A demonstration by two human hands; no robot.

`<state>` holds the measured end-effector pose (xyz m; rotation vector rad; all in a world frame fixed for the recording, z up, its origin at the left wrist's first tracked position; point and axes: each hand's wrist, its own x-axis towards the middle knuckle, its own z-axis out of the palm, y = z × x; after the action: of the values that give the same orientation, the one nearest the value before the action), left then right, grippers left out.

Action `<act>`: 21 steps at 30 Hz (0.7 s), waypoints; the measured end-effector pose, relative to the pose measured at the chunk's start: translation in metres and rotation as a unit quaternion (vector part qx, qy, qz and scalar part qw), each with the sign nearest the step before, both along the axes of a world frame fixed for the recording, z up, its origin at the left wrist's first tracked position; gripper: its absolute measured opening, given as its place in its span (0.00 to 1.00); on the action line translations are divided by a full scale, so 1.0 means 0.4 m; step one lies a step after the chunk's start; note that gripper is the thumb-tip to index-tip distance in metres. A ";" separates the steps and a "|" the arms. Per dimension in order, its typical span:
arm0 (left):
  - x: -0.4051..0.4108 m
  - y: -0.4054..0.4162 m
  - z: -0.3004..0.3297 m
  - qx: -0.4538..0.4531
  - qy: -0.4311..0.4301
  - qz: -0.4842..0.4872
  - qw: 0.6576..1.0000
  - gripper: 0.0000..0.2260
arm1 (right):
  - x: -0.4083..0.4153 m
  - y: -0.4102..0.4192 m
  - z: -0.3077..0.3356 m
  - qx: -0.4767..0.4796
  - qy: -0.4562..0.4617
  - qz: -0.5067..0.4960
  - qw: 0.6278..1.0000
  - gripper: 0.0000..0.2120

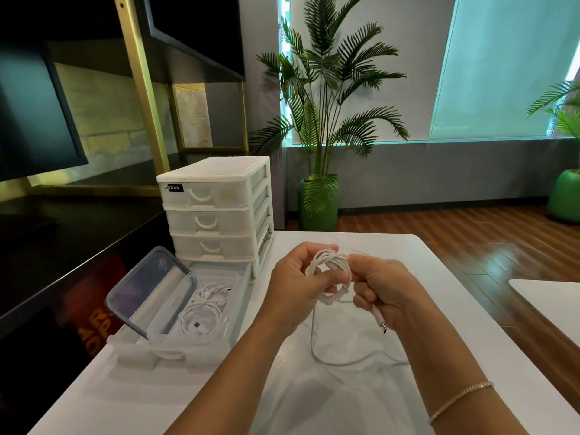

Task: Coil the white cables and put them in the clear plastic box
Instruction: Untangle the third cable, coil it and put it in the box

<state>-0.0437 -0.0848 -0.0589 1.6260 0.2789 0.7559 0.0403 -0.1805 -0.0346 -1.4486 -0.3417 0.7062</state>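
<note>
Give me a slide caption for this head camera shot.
Both hands, left hand and right hand, coil a white cable beside the clear plastic box.

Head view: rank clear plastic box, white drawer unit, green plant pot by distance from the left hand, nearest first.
From the left hand, which has a grip on the coiled white cable:
1. Clear plastic box, just to its left on the table, lid open, cables inside.
2. White drawer unit, behind the box, up and left.
3. Green plant pot, on the floor beyond the table's far edge.
</note>
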 end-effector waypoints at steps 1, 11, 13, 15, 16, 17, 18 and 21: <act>0.001 -0.002 -0.001 0.000 -0.006 -0.003 1.000 0.11 | 0.000 0.002 -0.001 0.004 0.006 0.000 1.000 0.07; 0.003 0.018 -0.002 -0.056 -0.043 0.051 0.996 0.09 | -0.017 0.018 -0.017 -0.071 -0.157 -0.037 0.984 0.14; 0.005 0.020 -0.006 -0.056 -0.027 0.076 0.995 0.10 | -0.018 0.025 -0.021 -0.076 -0.201 -0.047 0.975 0.09; 0.006 0.023 -0.008 -0.058 -0.015 0.109 0.992 0.11 | -0.022 0.027 -0.020 -0.071 -0.242 -0.050 0.966 0.06; 0.004 0.026 -0.009 -0.061 -0.011 0.127 0.990 0.12 | -0.025 0.029 -0.020 -0.066 -0.264 -0.046 0.961 0.06; 0.003 0.027 -0.008 -0.062 -0.008 0.144 0.988 0.12 | -0.029 0.029 -0.020 -0.065 -0.288 -0.038 0.955 0.05; 0.002 0.029 -0.009 -0.062 -0.005 0.159 0.985 0.12 | -0.033 0.031 -0.022 -0.073 -0.317 -0.028 0.945 0.05; 0.004 0.030 -0.016 -0.074 0.012 0.192 0.978 0.13 | -0.043 0.041 -0.034 -0.152 -0.410 -0.010 0.899 0.05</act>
<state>-0.0422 -0.0728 -0.0654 1.4577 0.6654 0.9826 0.0230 -0.1643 -0.0480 -2.0082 -0.8932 0.0855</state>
